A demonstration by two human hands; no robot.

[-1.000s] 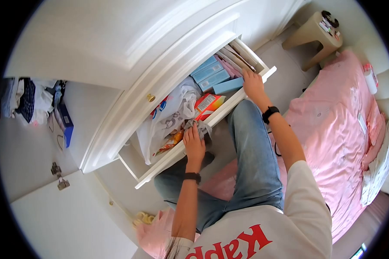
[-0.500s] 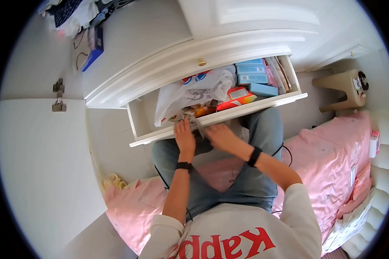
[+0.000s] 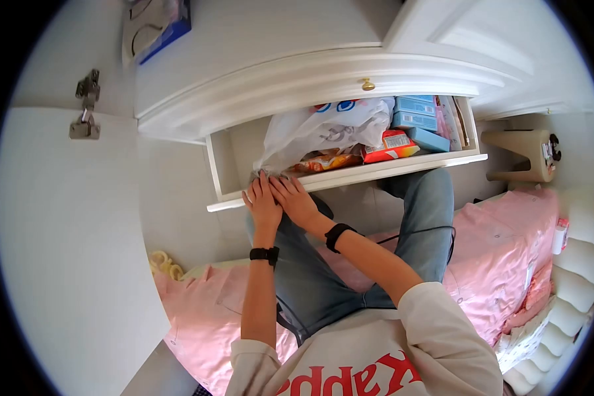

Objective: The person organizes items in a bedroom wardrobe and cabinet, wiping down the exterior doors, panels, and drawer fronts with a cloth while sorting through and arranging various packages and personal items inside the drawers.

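Note:
An open white drawer [image 3: 323, 181] stands in front of my knees. My left hand [image 3: 263, 200] and my right hand [image 3: 296, 200] lie side by side over its front edge, toward the left end, touching each other. Their fingertips reach a grey crumpled cloth [image 3: 260, 174], mostly hidden under the fingers. Behind them a white plastic bag [image 3: 317, 135] fills the middle of the drawer. An orange packet [image 3: 329, 163] and a red box [image 3: 391, 146] lie along the front. Blue boxes [image 3: 414, 113] are stacked toward the right.
A white cabinet door [image 3: 72, 244] hangs open at the left. A beige stool [image 3: 521, 156] with small items stands at the right. Pink bedding [image 3: 488, 257] lies behind and beside my legs. A black cable [image 3: 416, 231] crosses my thigh.
My right hand has left the blue boxes and come over beside my left hand. Both hands, with the grey cloth, have shifted toward the drawer's left end. The view has turned.

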